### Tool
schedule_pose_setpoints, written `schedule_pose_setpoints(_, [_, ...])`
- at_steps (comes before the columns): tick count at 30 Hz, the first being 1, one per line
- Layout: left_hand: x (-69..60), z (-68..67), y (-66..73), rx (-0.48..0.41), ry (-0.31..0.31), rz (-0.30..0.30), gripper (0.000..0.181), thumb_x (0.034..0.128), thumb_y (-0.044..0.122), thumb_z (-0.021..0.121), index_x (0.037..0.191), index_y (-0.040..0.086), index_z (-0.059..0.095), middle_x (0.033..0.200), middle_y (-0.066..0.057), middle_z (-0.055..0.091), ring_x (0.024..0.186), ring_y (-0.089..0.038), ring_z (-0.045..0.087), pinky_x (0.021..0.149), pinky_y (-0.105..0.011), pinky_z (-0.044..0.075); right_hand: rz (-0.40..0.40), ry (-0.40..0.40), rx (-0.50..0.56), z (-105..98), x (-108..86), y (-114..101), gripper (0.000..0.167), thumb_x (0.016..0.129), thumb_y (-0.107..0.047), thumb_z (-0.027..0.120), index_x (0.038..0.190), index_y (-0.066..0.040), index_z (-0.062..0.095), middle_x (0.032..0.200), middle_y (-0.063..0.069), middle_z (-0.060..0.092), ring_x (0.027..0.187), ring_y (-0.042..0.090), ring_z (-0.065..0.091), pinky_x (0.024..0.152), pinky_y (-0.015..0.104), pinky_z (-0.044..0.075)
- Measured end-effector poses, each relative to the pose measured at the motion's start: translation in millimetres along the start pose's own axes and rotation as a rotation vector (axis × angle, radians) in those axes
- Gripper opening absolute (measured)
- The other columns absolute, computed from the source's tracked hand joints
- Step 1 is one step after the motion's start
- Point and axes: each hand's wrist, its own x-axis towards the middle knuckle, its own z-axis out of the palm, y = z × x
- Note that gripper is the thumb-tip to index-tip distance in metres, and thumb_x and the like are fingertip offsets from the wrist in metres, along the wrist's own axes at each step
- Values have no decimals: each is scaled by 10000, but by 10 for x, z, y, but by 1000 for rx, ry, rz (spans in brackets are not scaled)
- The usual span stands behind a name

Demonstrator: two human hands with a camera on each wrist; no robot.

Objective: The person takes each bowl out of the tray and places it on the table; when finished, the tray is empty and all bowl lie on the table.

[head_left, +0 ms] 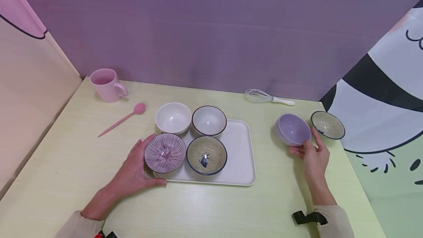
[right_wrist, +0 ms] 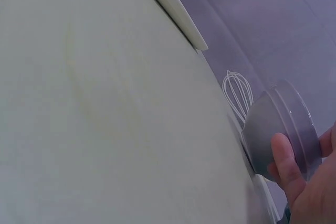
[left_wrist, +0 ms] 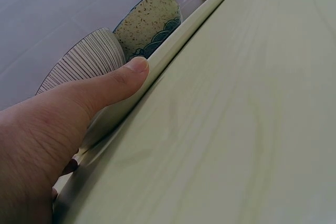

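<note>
My left hand (head_left: 137, 168) holds the near left corner of a white rectangular tray (head_left: 239, 153), its thumb along the front edge in the left wrist view. Four fingers lie beside the purple-striped bowl (head_left: 165, 153). A speckled bowl with a blue motif (head_left: 206, 155), a plain white bowl (head_left: 173, 118) and a dark-rimmed white bowl (head_left: 209, 119) stand grouped with it on the tray. On the right, my right hand (head_left: 315, 159) grips a purple bowl (head_left: 292, 129) by its near right side. Behind that hand is another speckled bowl (head_left: 328, 125).
A pink mug (head_left: 107, 85) stands at the table's back left corner, with a pink spoon (head_left: 122, 119) in front of it. Near the back edge lies a whisk (head_left: 267, 97) with a white handle. A purple backdrop (head_left: 211, 47) rises behind the table.
</note>
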Motion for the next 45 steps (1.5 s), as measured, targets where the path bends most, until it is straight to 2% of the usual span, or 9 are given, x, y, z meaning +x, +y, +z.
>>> schedule_pose_setpoints(4, [3,0,5,-3,-1,0,1489,606,479,1098,1744,70,229,1707,-201,436,1623,-460,337,1393,-640,130,-34,24,-2,5,35,11,652,1065,48,448,1691,-133,470,914,-30,800,552,153,761,558,270,669])
schedule_pose_setpoints(7, [5,-2,9,-8,-2,-3,1490,602,465,1102,1743,68,230,1707,-201,437,1624,-457,337,1395,-638,125,-57,31,-29,19,63,10,645,1052,57,454,1672,-118,498,970,-66,789,543,148,756,544,267,664])
schedule_pose_setpoints(15, [-6,-5,10,-7,4,-5,1486,594,450,1105,1738,63,239,1704,-207,437,1629,-481,312,1384,-666,138,-55,31,-59,53,121,-17,646,1061,32,458,1689,-118,464,880,-55,807,544,131,757,544,259,660])
schedule_pose_setpoints(17, [-7,-7,9,-5,7,-2,1481,595,453,1103,1736,64,243,1706,-209,433,1633,-493,298,1377,-681,144,-52,48,-80,60,135,-23,638,1068,18,463,1690,-127,467,982,-31,808,552,123,758,554,255,663])
schedule_pose_setpoints(20, [-6,-10,6,-5,9,4,1476,595,445,1104,1734,63,246,1706,-208,433,1631,-492,304,1376,-684,145,-37,72,-90,68,161,-31,624,1081,-4,480,1688,-149,477,1186,85,789,565,121,762,574,257,669])
schedule_pose_setpoints(22, [-2,-11,5,-8,9,7,1474,595,435,1107,1733,62,247,1703,-205,437,1624,-483,321,1379,-677,146,-29,83,-92,70,176,-35,616,1089,-17,489,1688,-158,480,1213,105,770,571,120,763,578,261,671])
schedule_pose_setpoints(28, [-5,-3,-2,-20,0,-16,1476,601,448,1107,1742,88,243,1705,-194,439,1635,-498,286,1365,-705,160,-42,78,-47,63,214,-47,632,1083,3,477,1701,-130,448,879,-77,782,551,123,756,554,268,665])
schedule_pose_setpoints(36, [1,-1,-15,-15,6,-2,1475,602,466,1103,1740,83,246,1703,-180,446,1618,-453,346,1390,-647,143,-13,87,-48,80,252,-97,635,1073,1,469,1692,-140,465,893,-71,781,544,132,754,547,276,665])
schedule_pose_setpoints(45, [-1,4,-15,-4,-3,-12,1464,617,474,1098,1737,74,244,1710,-192,431,1628,-485,310,1377,-683,151,28,113,-46,46,286,-149,615,1080,-11,486,1676,-161,493,869,-90,769,529,139,748,529,292,661])
